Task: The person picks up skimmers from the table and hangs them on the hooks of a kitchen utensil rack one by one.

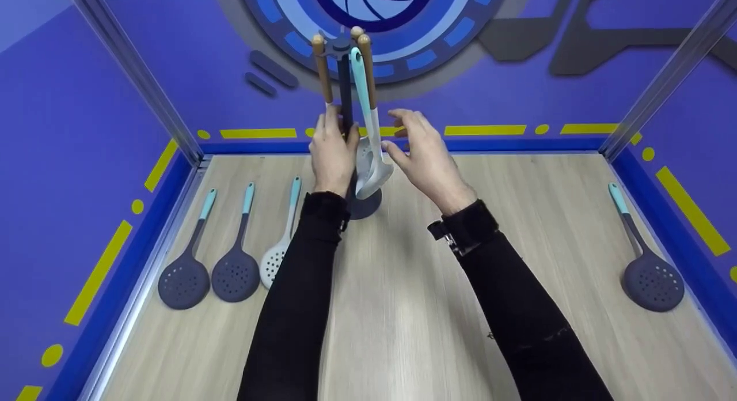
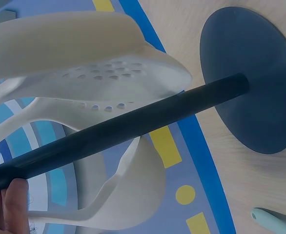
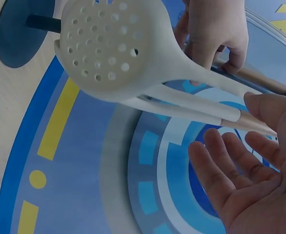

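Observation:
A dark utensil stand with a round base stands near the back wall. My left hand grips its pole, fingers curled round it. From the top hang a white skimmer with a teal handle and several white utensils with wooden handles, one of them a ladle. My right hand is just right of the hanging utensils, its fingers spread and loosely bent, with nothing held. In the right wrist view, its thumb is near the skimmer's handle; contact cannot be told.
On the table's left lie two dark skimmers and a white skimmer, partly behind my left sleeve. Another dark skimmer lies at the far right. Blue panels enclose the back and sides.

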`<state>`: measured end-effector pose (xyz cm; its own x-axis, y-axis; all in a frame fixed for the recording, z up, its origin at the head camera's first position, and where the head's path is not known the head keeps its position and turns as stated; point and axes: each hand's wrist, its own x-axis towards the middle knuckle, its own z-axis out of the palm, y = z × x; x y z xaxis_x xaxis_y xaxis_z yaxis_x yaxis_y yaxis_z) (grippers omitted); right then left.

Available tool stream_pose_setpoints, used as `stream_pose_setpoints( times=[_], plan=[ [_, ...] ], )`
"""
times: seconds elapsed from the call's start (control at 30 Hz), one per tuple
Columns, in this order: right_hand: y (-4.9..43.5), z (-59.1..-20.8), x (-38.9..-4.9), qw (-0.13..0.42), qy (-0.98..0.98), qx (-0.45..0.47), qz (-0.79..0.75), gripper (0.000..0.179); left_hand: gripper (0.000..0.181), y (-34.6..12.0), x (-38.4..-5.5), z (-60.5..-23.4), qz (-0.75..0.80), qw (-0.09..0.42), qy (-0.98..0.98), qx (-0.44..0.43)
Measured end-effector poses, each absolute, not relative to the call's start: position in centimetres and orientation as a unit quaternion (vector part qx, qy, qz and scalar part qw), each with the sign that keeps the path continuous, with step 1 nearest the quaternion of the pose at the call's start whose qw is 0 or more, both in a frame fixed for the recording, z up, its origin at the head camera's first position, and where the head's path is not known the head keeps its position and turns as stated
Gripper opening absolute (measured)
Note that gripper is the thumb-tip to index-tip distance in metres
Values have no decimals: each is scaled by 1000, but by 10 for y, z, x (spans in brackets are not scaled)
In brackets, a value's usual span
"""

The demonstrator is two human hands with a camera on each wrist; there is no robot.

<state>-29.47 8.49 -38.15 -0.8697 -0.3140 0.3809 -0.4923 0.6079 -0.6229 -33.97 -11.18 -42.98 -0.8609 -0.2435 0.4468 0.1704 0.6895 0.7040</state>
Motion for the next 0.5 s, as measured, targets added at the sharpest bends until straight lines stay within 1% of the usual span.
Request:
stream_pose_setpoints(
  times=[0.1, 0.27, 0.5],
  plan=[
    [92, -380, -294, 119, -897, 217, 367, 59, 42, -112, -339, -430, -396, 260, -881, 20],
    [106, -380, -295, 123, -906, 201, 352, 59, 42, -113, -341, -431, -397, 271, -877, 10],
    [127, -381, -294, 114, -917, 168, 342, 59, 43, -113, -342, -433, -397, 277, -875, 7]
  ],
)
